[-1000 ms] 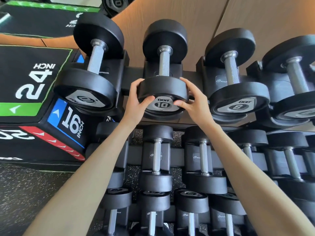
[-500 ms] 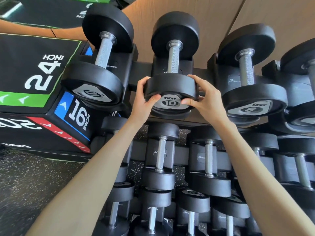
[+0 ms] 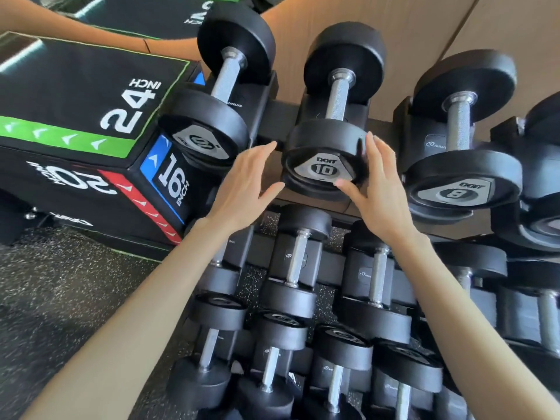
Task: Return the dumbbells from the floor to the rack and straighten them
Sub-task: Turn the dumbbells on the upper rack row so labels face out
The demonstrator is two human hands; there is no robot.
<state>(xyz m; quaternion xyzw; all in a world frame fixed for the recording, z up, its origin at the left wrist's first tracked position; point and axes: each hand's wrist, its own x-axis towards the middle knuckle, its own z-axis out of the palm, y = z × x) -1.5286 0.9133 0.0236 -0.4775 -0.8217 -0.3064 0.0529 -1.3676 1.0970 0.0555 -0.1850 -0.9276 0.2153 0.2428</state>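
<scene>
A black dumbbell marked 10 (image 3: 327, 153) lies in its cradle on the top row of the rack (image 3: 274, 118), its label facing me. My left hand (image 3: 242, 184) hovers just left of its near head, fingers straight and apart from it. My right hand (image 3: 374, 183) is at the right side of that head, fingers extended, thumb close to the lower rim; contact is unclear. Another dumbbell marked 10 (image 3: 212, 125) sits to the left and one marked 8 (image 3: 457, 177) to the right.
Two lower rows hold several smaller dumbbells (image 3: 297, 268). A black plyo box (image 3: 85, 122) marked 24, 16 and 20 inch stands left of the rack. Speckled rubber floor (image 3: 54, 313) lies at lower left. A wooden wall (image 3: 409, 31) backs the rack.
Both hands gripped the near head of the middle 10 dumbbell before; now they have let go and opened, the left drawing away to the left. The camera moved closer.
</scene>
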